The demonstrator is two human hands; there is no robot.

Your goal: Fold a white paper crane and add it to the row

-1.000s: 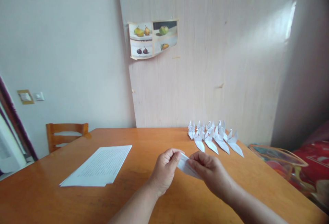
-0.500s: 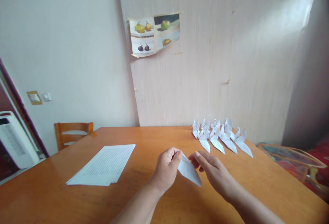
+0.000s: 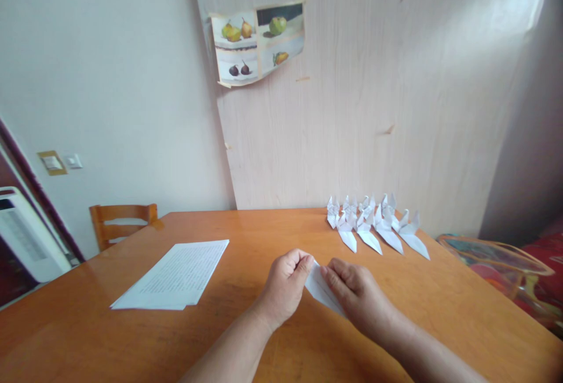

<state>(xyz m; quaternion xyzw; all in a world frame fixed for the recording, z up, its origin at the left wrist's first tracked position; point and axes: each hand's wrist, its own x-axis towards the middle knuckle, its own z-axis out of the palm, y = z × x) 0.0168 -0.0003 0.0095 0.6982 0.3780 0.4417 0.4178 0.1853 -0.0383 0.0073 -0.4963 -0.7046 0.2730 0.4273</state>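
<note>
l hand [image 3: 288, 289] mostly closed, fingers curled in, thumb pressed down on the upper l end of a small folded white paper [image 3: 319, 291]. r hand [image 3: 355, 290] also curled nearly closed, thumb lying along the r side of same paper; its fingertips are hidden, so can't tell exactly how they grip underneath. paper is between the 2 hands, held above the table [image 3: 246, 233] near its front middle, slanting from upper l to lower r, lower tip by the r hand's palm. faint marks on it, too small to read.

far r of table, past the r hand & well apart from it: grp of white paper cranes [image 3: 388, 237] in 2 rows, approx 4 per row, close together, front ones w/ long pointed ends toward the person. l side of table, well apart from l hand: stack [image 3: 176, 274] of sheets, lines of text on top one, edges not quite lined up.

bkgd: chair [image 3: 123, 214] at far l edge of table; pale board [image 3: 352, 107] behind table w/ a fruit pic [image 3: 259, 43] taped up, its lower r corner missing or curled, can't tell. wall [image 3: 109, 78] to the l w/ switch [image 3: 51, 163]. red stuff [image 3: 539, 257] beyond table's r edge, blurry.
</note>
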